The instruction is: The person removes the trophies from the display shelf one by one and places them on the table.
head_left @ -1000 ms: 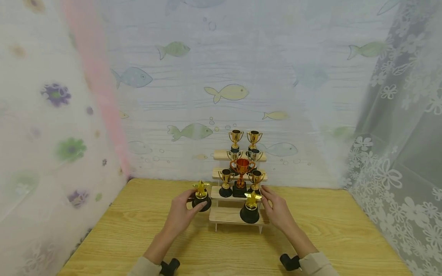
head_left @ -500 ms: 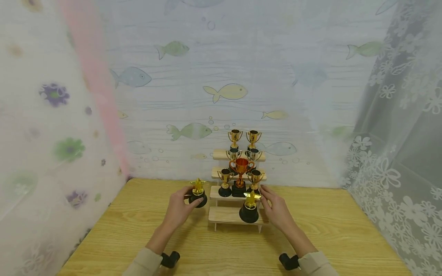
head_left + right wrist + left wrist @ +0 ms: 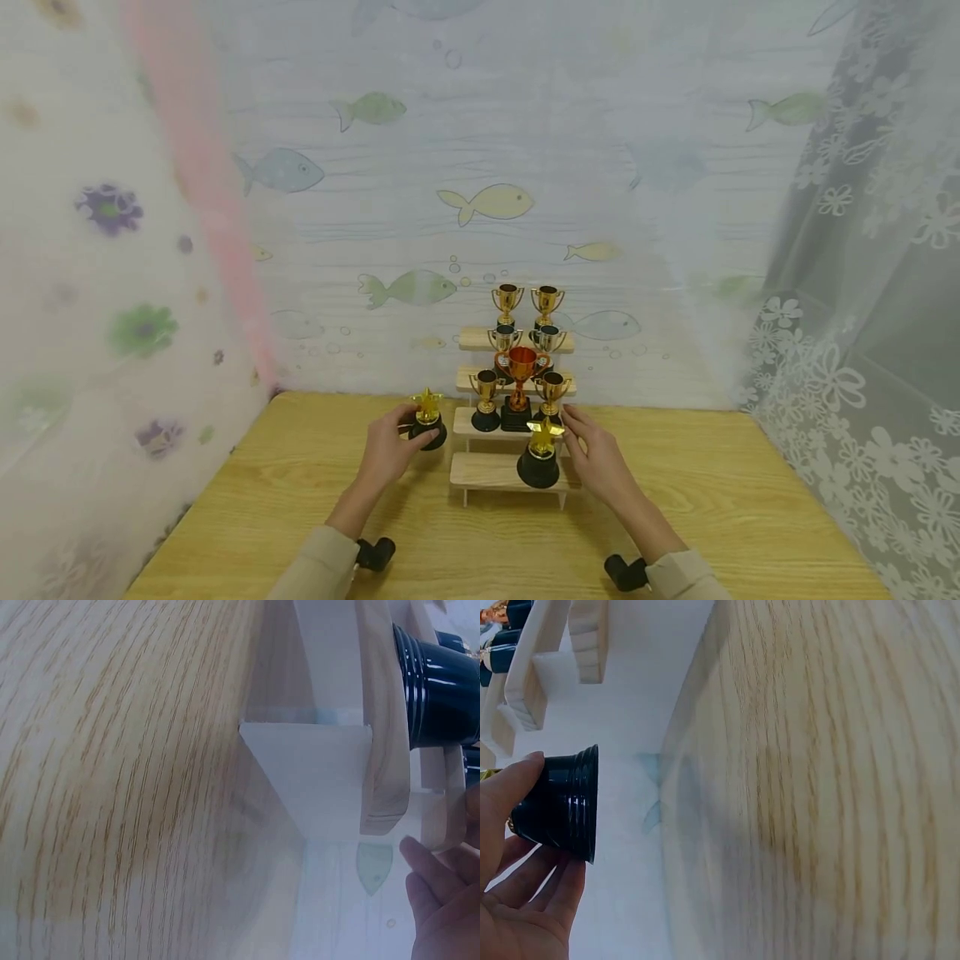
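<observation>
Our left hand (image 3: 390, 446) is clamped on a star trophy (image 3: 428, 419) by its black base, thumb on one side and fingers round the other; the left wrist view shows that base raised off the bench (image 3: 480, 550). The trophy's long axis is upright, star uppermost. Across a gap to this hand's right and slightly nearer us lies the lowest step (image 3: 483, 472) of the wooden stand (image 3: 471, 337); we judge this sideways offset the relation that counts, our left hand being nearer the step's left end. Our right hand (image 3: 596, 454) is beside its other end, fingers extended, gripping nothing we can see; whether it touches the stand we cannot tell. Just left of that hand, the second star trophy (image 3: 540, 458) stands upright on the step. Between and beyond both hands is the red cup (image 3: 522, 371).
</observation>
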Tool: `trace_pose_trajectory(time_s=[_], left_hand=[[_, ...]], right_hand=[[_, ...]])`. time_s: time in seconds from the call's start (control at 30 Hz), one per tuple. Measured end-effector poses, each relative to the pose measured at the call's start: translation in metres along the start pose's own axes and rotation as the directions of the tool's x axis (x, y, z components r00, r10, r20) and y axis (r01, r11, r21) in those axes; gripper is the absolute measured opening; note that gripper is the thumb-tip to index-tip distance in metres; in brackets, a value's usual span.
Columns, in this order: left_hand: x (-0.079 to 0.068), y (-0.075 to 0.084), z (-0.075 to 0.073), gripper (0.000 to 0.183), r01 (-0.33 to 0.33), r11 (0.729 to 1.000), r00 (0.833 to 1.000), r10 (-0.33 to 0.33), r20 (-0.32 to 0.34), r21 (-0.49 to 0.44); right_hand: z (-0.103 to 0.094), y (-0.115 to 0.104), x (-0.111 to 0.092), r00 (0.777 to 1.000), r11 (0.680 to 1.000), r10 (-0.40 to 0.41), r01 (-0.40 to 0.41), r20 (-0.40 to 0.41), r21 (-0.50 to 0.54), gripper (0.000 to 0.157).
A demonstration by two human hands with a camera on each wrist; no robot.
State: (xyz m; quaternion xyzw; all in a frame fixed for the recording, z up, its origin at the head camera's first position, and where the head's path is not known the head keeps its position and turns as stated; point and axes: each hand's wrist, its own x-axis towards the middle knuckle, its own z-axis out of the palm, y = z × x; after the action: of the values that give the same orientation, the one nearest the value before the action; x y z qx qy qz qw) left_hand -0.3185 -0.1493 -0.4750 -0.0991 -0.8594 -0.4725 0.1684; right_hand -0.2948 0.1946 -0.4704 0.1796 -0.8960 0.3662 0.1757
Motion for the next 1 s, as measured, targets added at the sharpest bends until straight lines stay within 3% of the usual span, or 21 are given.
trace_pose_trajectory(time_s=[0.57,1.0], left_hand=[[0.012,-0.02,0.009,0.049,0.072,0.997,0.997,-0.072,0.004,0.005],[0.016,-0.026,0.013,0.049,0.114,0.993,0.993,-0.114,-0.007,0.007]], right_hand=[[-0.001,-0.001,0.0,1.0,1.0,-0.014,0.014,-0.013,-0.007,0.039],[-0.002,-0.003,-0.001,1.0,1.0,-0.015,0.015,-0.013,-0.006,0.039]])
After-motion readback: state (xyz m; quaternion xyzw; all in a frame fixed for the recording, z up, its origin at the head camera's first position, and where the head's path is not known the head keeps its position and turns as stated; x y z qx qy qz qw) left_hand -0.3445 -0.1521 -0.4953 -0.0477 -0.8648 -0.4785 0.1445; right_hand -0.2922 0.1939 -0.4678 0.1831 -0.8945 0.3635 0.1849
